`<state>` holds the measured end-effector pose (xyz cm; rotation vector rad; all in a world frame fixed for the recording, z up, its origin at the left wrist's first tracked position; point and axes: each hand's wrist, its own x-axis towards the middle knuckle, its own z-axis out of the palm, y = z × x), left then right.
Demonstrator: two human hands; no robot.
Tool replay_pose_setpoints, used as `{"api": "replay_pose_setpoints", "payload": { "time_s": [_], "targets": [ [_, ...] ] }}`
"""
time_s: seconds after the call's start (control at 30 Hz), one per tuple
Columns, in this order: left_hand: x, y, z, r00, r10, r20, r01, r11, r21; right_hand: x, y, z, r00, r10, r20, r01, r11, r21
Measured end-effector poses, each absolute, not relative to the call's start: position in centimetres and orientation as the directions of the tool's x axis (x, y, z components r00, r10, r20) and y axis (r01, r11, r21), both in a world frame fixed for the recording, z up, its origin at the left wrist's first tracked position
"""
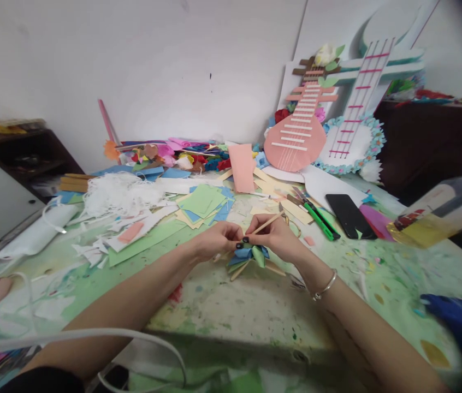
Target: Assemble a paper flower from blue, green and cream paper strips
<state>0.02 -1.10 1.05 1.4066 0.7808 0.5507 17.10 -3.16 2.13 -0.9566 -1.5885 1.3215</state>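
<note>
- L hand [214, 240] is curled. Its fingertips pinch the folded paper [251, 254] from the left side.
- R hand [277, 236] is curled too. It grips a thin stick [267, 223] btw thumb & fingers, and it touches the folded paper from the right.
- The stick tilts up to the right. Its low end is at the spot where both hands meet.
- The folded paper is blue & green. It is held just above the table [231, 305], in the middle, near the front edge.
- More sticks [239, 269] poke out under the paper.
- A bracelet [324, 286] sits on the R wrist.
- Behind the hands is a pile of paper squares [204, 202], green on top, blue & tan under.
- Right of that, a green pen [321, 221] & a black phone [349, 216] lie flat, side by side.
- Farther back a pink sheet [241, 167] stands up, w/ a heap of paper flowers [173, 154] to its left.
- Back right, a pink paper guitar [296, 139] leans on the wall.
- On the left side, white shreds [120, 192] lie in a fluffy pile.
- Close to the person, a white cable [141, 337] loops by the table's front edge.
</note>
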Motion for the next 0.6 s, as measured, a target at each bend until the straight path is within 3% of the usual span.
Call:
{"api": "replay_pose_setpoints", "payload": {
  "time_s": [0.4, 0.6],
  "targets": [
    [0.17, -0.80, 0.54, 0.601, 0.760, -0.249, 0.094, 0.241, 0.966, 17.15, -3.18, 1.91, -0.374, 0.926, 0.057, 0.011, 0.066, -0.998],
    [0.20, -0.71, 0.87, 0.589, 0.758, -0.279, 0.064, 0.301, 0.952, 17.46, -3.04, 2.20, -0.430, 0.897, 0.101, 0.123, 0.169, -0.978]
  ]
}}
